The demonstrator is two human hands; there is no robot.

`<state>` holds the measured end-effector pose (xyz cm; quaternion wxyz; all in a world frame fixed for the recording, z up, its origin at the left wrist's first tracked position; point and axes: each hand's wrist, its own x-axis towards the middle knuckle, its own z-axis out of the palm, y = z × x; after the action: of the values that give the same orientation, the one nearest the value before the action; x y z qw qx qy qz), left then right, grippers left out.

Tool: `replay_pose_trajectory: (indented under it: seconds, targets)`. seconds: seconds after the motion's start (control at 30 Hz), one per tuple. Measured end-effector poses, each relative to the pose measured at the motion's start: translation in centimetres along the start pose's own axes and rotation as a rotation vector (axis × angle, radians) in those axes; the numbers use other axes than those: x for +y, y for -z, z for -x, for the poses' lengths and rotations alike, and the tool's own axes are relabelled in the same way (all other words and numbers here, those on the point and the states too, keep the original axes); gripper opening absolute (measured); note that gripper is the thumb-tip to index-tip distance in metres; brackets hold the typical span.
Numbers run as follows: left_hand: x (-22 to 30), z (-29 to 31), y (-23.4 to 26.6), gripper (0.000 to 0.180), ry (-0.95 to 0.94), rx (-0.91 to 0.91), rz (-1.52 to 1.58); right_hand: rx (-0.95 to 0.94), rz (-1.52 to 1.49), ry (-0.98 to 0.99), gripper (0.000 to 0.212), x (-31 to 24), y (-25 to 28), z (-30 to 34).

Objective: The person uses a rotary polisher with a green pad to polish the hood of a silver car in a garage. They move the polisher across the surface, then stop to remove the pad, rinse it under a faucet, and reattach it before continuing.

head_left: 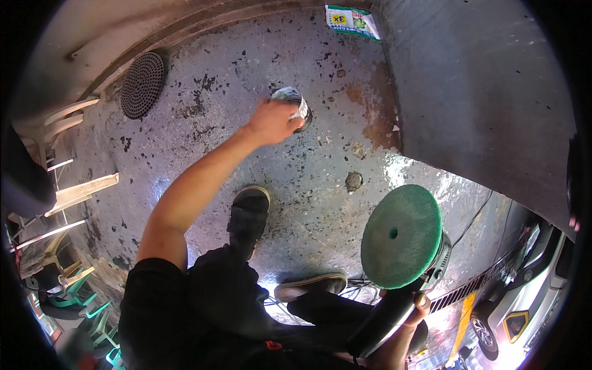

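My left hand (275,122) reaches far forward, fingers curled round a small round container (287,94) low over the concrete floor. The container looks whitish and smeared on top; what is inside I cannot make out. At the lower right my right hand (419,309) grips the black body of a polisher (385,320). Its round green foam pad (401,237), with a small hole at the centre, faces up. Part of the right hand is hidden behind the tool.
A round black perforated disc (142,85) lies on the floor at the far left. A printed packet (353,23) lies by the grey wall (475,80). Chairs (80,296) stand at the left. A white car (518,314), a floor grate (462,290) and cables (478,216) are at the right.
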<state>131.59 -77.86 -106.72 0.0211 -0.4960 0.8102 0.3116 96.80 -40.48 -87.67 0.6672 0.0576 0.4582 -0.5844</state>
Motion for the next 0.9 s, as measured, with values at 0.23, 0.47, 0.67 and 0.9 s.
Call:
replay_pose_trajectory:
  seconds: [0.23, 0.47, 0.67, 0.9]
  targets:
    - [-0.8, 0.7, -3.0, 0.051, -0.315, 0.089, -0.652, 0.061, 0.020, -0.134, 0.078, -1.2, -0.1, 1.4]
    - [1.1, -1.8, -1.0, 0.061, -0.185, -0.402, -0.691, -0.009, 0.169, -0.119, 0.089, -1.2, -0.6, -0.1]
    - [2.9, -2.3, 0.0, 0.067, -0.134, -0.579, -0.735, -0.073, 0.204, -0.082, 0.084, -1.6, -2.1, -0.7]
    - [3.0, -2.4, -0.2, 0.059, -0.142, -0.613, -0.792, -0.091, 0.162, -0.049, 0.076, -1.6, -0.4, -0.3]
